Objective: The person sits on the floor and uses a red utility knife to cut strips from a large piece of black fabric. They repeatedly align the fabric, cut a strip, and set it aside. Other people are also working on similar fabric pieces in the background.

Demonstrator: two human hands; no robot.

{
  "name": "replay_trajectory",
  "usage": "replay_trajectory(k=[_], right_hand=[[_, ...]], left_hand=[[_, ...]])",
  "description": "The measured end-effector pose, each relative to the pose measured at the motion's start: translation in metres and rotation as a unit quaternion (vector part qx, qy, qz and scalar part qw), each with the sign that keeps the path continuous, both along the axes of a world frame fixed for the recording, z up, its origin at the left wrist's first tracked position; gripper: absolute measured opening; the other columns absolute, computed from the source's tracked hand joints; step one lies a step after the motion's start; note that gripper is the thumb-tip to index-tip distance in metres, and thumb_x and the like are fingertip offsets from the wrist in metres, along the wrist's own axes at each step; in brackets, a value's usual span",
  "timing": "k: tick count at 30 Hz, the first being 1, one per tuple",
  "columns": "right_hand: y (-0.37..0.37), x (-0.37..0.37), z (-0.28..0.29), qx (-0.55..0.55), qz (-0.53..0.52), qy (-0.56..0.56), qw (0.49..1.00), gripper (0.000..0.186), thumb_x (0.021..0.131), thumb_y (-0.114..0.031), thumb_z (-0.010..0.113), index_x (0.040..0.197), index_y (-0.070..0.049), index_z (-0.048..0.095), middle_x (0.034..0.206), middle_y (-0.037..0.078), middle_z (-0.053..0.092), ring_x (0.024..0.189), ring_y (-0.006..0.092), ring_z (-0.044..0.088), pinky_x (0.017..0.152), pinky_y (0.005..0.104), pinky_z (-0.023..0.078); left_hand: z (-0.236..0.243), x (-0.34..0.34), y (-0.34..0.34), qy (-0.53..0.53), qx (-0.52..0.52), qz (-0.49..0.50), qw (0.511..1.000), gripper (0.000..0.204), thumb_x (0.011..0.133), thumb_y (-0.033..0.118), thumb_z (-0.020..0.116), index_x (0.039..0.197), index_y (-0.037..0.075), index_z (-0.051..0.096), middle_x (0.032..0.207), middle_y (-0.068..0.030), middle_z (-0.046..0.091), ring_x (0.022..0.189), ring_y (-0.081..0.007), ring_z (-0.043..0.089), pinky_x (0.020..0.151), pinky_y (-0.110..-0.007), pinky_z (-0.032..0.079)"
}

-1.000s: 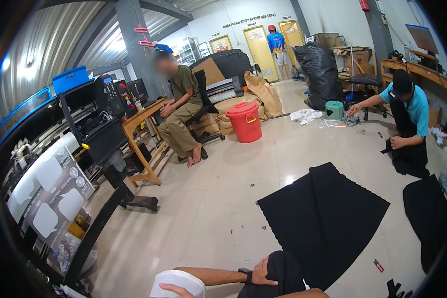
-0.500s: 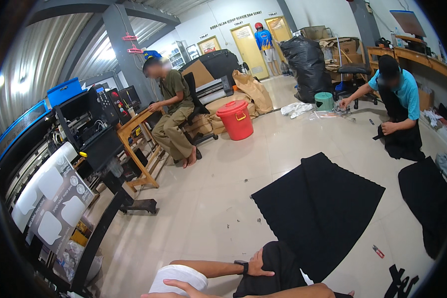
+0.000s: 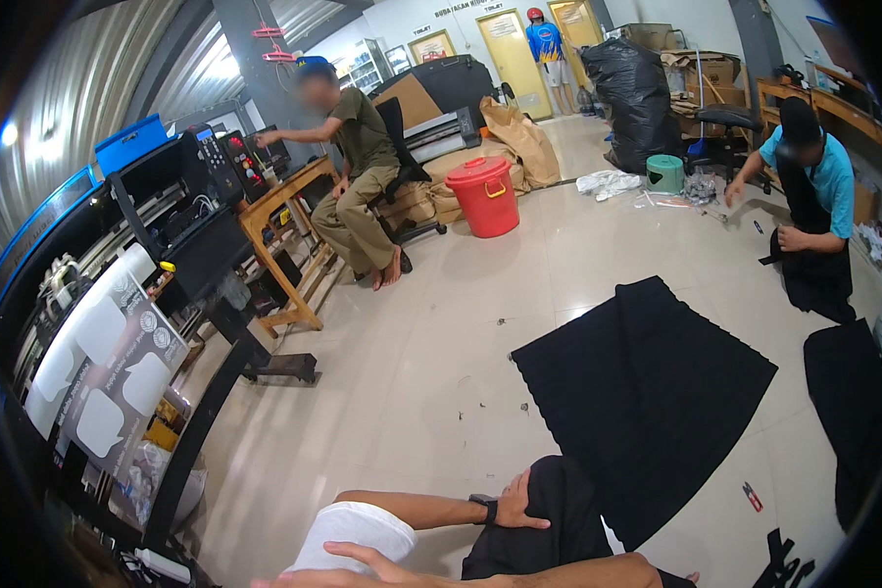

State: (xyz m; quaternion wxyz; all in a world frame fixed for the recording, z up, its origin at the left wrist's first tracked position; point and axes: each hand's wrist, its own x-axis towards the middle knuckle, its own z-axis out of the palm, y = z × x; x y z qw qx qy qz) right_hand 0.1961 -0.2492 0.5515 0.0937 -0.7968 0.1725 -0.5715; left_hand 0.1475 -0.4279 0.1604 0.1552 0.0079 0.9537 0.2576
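Observation:
My left hand (image 3: pixel 521 502), with a dark watch on its wrist, rests with fingers spread on my black-clad knee (image 3: pixel 563 485). Across the lower edge lies my right forearm. My right hand (image 3: pixel 370 568) points left beside the white sleeve (image 3: pixel 358 537) of my left arm, its thumb and fingers apart and partly cut off. Neither hand holds anything. Beyond my knee a large black cloth panel (image 3: pixel 647 392) with wavy side edges is spread flat on the floor. A small red-handled tool (image 3: pixel 752 497) and black fabric strips (image 3: pixel 782 563) lie to its right.
A person in a blue shirt (image 3: pixel 831 186) squats at right beside more black cloth (image 3: pixel 853 412). Another person (image 3: pixel 358 147) sits at a wooden table (image 3: pixel 289 191) by a large printer (image 3: pixel 157 225). A red lidded bin (image 3: pixel 485 201) and black bag (image 3: pixel 637 103) stand farther back.
The view has shifted slightly, while my hands keep their pose. The seated person has stretched an arm toward the machine. The squatting person's hand has drawn back from the small pile.

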Motion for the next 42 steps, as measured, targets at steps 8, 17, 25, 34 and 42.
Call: replay_trajectory(k=[8,17,25,34,42], right_hand=[[-0.001,-0.001,-0.004,-0.011,-0.063,0.015,0.998,0.022,0.093,-0.033,0.062,0.107,-0.018,0.071,0.159,0.018,0.041,0.147,0.0392,0.036,0.115,0.0726,0.021],[0.001,-0.009,-0.005,0.009,-0.003,-0.02,1.0,0.037,0.094,-0.046,0.065,0.118,-0.018,0.069,0.16,0.022,0.037,0.146,0.0427,0.036,0.112,0.0765,0.021],[0.002,-0.009,-0.014,0.039,0.048,-0.066,0.996,0.045,0.094,-0.052,0.065,0.121,-0.016,0.067,0.163,0.023,0.032,0.146,0.0462,0.034,0.112,0.0743,0.021],[0.003,-0.017,-0.01,-0.001,0.04,-0.059,0.997,0.046,0.092,-0.052,0.065,0.111,-0.011,0.07,0.161,0.022,0.034,0.144,0.0436,0.037,0.113,0.0719,0.022],[0.007,-0.017,-0.02,-0.078,-0.068,-0.217,0.971,0.034,0.087,-0.04,0.068,0.1,-0.009,0.073,0.136,0.022,0.059,0.127,0.0386,0.051,0.107,0.0581,0.033]], left_hand=[[0.012,0.002,0.003,-0.01,-0.005,0.004,1.0,0.152,0.072,0.087,0.067,0.151,-0.022,-0.004,0.159,-0.0433,0.01,0.152,-0.0531,0.014,0.126,-0.052,0.018],[0.008,0.003,0.003,0.002,-0.015,-0.001,1.0,0.151,0.074,0.086,0.066,0.15,-0.023,-0.005,0.158,-0.0444,0.009,0.152,-0.0535,0.014,0.126,-0.052,0.018],[0.01,0.003,0.003,-0.013,-0.024,-0.005,1.0,0.151,0.074,0.086,0.066,0.15,-0.023,-0.005,0.159,-0.0444,0.009,0.151,-0.0536,0.015,0.126,-0.052,0.018],[0.001,-0.001,-0.002,0.045,-0.004,-0.017,0.999,0.15,0.073,0.083,0.07,0.152,-0.022,-0.003,0.159,-0.0442,0.009,0.152,-0.0534,0.012,0.127,-0.051,0.013],[0.031,-0.02,-0.017,-0.02,0.025,-0.151,0.988,0.141,0.075,0.069,0.08,0.157,-0.013,0.001,0.164,-0.0345,0.007,0.155,-0.0465,0.002,0.127,-0.048,-0.002]])
